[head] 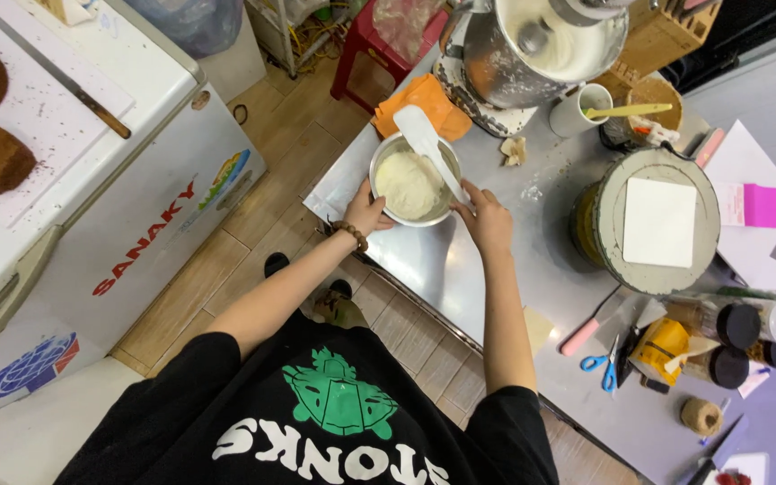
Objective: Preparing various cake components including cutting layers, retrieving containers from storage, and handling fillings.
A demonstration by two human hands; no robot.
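Steel bench (424, 260), edge: mixing cream in bowl (410, 182).
Left hand (365, 212) clasping bowl rim, right hand (485, 216) closed on spatula (433, 148) resting in cream; folding under way, needing firm bowl hold next.

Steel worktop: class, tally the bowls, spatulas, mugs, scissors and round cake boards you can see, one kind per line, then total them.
Metal bowls: 1
White spatulas: 1
White mugs: 1
Blue scissors: 1
Round cake boards: 1
Total: 5
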